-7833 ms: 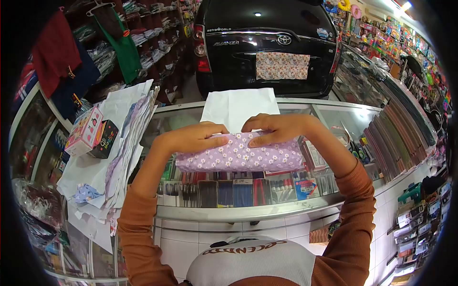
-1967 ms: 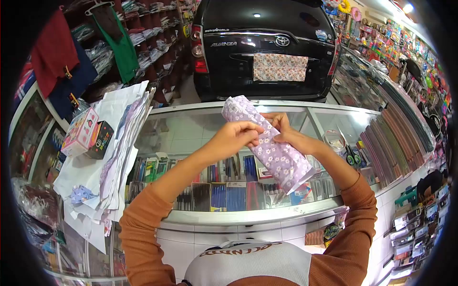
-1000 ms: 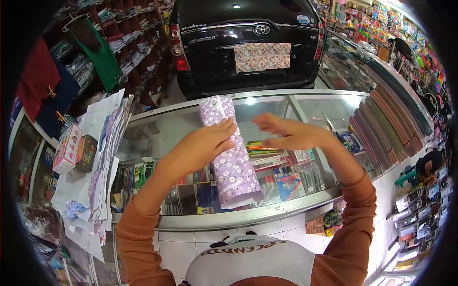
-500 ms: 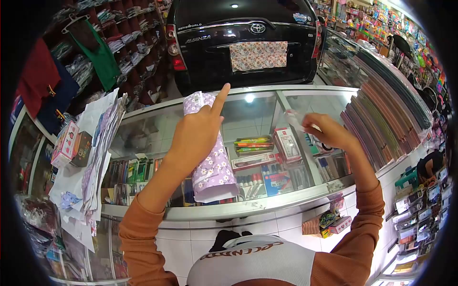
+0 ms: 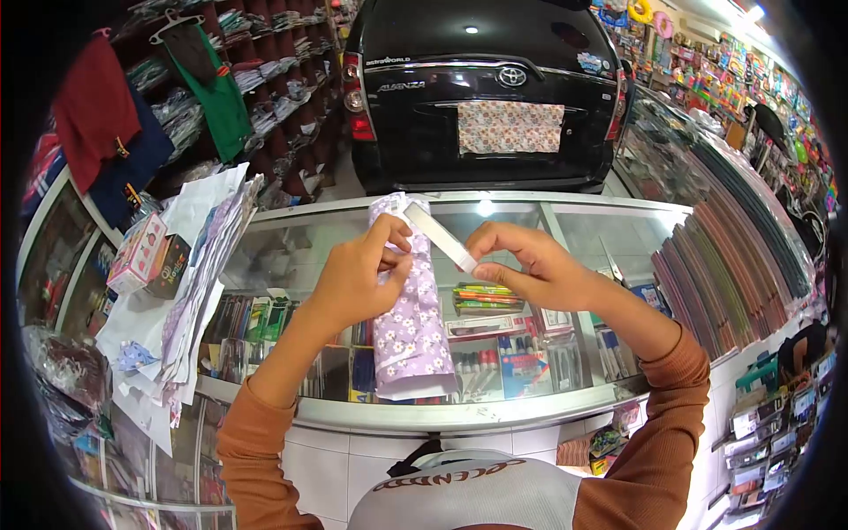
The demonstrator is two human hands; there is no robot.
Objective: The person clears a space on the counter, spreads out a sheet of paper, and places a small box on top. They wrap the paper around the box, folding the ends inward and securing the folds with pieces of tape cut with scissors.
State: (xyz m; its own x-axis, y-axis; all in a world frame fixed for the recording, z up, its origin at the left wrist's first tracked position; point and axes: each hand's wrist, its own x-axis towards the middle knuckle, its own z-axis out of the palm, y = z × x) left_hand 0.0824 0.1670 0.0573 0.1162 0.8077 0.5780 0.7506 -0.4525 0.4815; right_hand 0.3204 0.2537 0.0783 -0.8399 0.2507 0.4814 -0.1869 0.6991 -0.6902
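Observation:
A purple floral paper-wrapped package (image 5: 411, 327) stands lengthwise on the glass counter, its near end showing plain paper. Over its upper part is my left hand (image 5: 358, 269), fingers curled and thumb close to the index finger; whatever they pinch, if anything, is hidden. My right hand (image 5: 534, 265) pinches one end of a pale strip of adhesive tape (image 5: 442, 237) between thumb and fingers. The strip slants up and left, its far end over the top of the package.
The glass display counter (image 5: 495, 413) holds pens and boxes inside. At left lie stacked paper sheets (image 5: 146, 340) with small boxes (image 5: 137, 254) on them. Scissors (image 5: 611, 265) show at right, near stacked folded sheets (image 5: 729, 265). A black car (image 5: 486, 79) stands beyond the counter.
My right hand has moved left towards the package, with the tape strip now stretched out from it. My left index finger, raised before, is now curled down. The camera view has shifted slightly.

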